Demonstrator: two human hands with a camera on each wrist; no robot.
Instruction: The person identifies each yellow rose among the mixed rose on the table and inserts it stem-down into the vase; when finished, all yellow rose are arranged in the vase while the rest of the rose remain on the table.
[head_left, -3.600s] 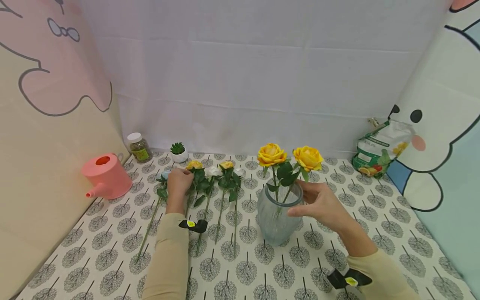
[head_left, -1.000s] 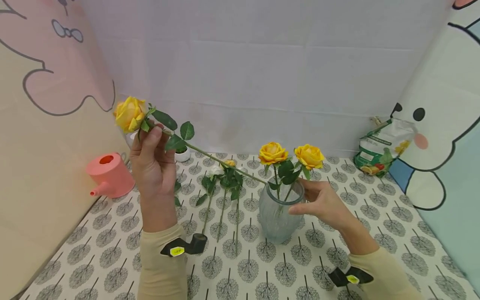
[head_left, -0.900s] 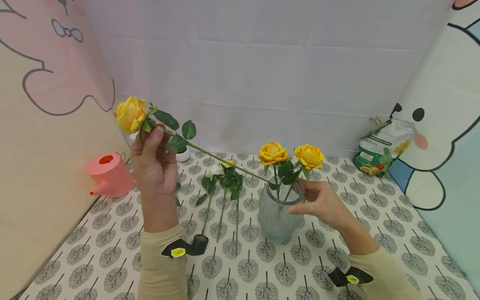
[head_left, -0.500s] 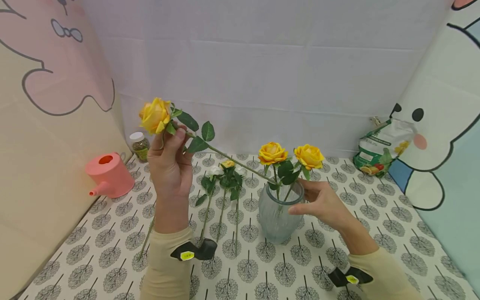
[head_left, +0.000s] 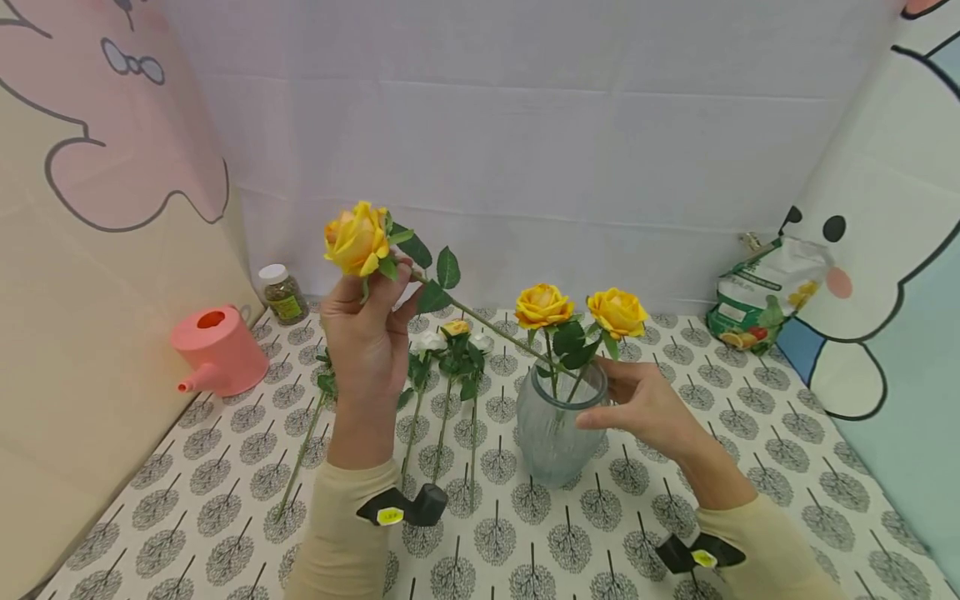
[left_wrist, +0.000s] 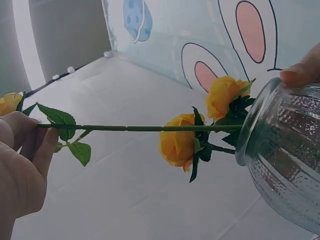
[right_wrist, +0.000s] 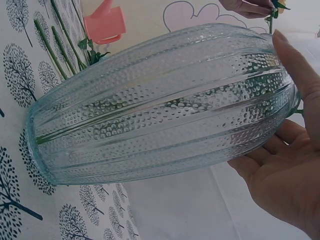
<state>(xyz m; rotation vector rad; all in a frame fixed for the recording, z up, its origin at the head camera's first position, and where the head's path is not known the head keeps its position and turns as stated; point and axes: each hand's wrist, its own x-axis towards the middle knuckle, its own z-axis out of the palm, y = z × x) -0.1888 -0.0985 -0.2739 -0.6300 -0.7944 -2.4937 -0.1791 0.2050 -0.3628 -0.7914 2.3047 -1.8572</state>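
Observation:
My left hand (head_left: 367, 346) pinches a yellow rose (head_left: 356, 239) by its stem just below the bloom. That rose slants down to the right, its lower end at the mouth of a ribbed clear glass vase (head_left: 553, 446); how deep it reaches is hard to tell. Two yellow roses (head_left: 543, 307) stand in the vase, and stems show through the glass (right_wrist: 160, 107) in the right wrist view. Thumb and fingers of my right hand (head_left: 648, 414) hold the vase near its rim. In the left wrist view, the held stem (left_wrist: 125, 128) crosses in front of the standing roses.
On the patterned tablecloth (head_left: 495, 533) lie several more roses (head_left: 453, 358), white and yellow, plus another stem (head_left: 303, 454) farther left. A pink watering can (head_left: 221, 350), a lidded jar (head_left: 283, 294) and a green-white bag (head_left: 768, 292) stand toward the back and sides.
My left hand picked up the yellow rose from the table and has since carried it rightward, its stem end moving over the vase mouth. The right hand keeps holding the vase in place.

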